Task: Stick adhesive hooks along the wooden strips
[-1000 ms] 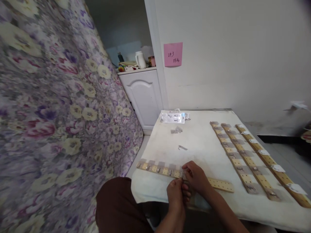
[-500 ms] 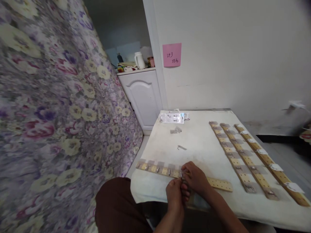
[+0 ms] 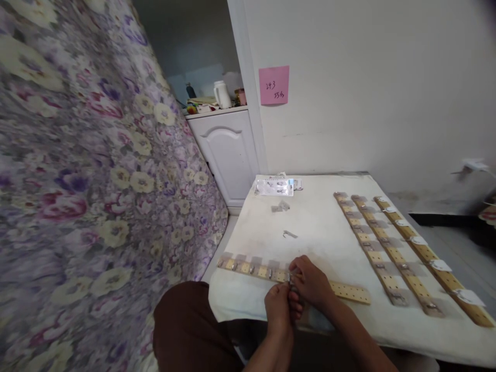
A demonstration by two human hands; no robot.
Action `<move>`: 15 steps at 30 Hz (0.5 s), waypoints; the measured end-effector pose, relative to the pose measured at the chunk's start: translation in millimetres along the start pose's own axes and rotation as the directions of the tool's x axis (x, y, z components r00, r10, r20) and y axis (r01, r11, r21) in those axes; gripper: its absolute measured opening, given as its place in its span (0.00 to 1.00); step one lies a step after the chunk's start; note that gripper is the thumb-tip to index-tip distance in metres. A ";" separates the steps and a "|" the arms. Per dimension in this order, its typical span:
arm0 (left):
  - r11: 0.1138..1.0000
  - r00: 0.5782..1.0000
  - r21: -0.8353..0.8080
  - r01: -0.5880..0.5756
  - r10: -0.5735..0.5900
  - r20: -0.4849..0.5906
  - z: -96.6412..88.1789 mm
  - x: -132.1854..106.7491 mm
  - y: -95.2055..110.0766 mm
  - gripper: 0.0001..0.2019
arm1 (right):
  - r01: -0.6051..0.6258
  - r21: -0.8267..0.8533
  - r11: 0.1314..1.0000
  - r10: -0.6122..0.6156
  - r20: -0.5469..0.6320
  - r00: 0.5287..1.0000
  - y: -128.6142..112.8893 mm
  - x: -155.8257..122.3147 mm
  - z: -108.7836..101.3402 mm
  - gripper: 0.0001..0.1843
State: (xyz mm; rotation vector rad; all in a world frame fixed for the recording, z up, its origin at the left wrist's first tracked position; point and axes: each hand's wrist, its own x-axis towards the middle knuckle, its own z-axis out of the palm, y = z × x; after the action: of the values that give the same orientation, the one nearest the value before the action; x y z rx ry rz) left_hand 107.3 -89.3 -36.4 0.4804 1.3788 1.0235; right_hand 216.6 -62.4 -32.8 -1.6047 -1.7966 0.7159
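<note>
A perforated wooden strip lies across the front of the table, with several small metal hooks on greyish backings along its left part. Over its middle my two hands meet. My right hand is closed, thumb and fingers pinching a small shiny metal hook from above. From below, my left hand is closed at the same hook, its fingertips partly hidden behind the right hand. Beyond the hands, a loose hook on a strip-like backing rests on the cloth.
Three more wooden strips with attached pieces lie on the right: a left one, a middle one and one with white backings. Small clear packets and a clear blister package are at the back. A flowered curtain hangs on the left.
Both hands stay at the hook over the strip with only slight finger movement. The view has tilted a little; nothing on the table has visibly moved.
</note>
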 end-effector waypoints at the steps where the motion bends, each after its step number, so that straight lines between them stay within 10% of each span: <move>1: 1.000 1.000 -0.003 0.004 -0.004 -0.003 0.7 -0.8 1.3 0.11 | -0.004 -0.003 1.000 0.004 0.005 1.000 0.3 0.6 -0.1 0.10; 15: 1.000 1.000 -0.001 0.026 -0.026 0.000 0.2 5.3 -1.6 0.10 | -0.044 -0.027 0.999 0.045 0.043 0.998 2.8 4.6 -0.9 0.10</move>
State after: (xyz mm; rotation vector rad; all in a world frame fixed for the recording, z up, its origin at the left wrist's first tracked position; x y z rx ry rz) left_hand 107.3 -85.7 -40.7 0.4606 1.3809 1.0027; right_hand 218.9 -57.6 -33.8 -1.6629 -1.8135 0.7556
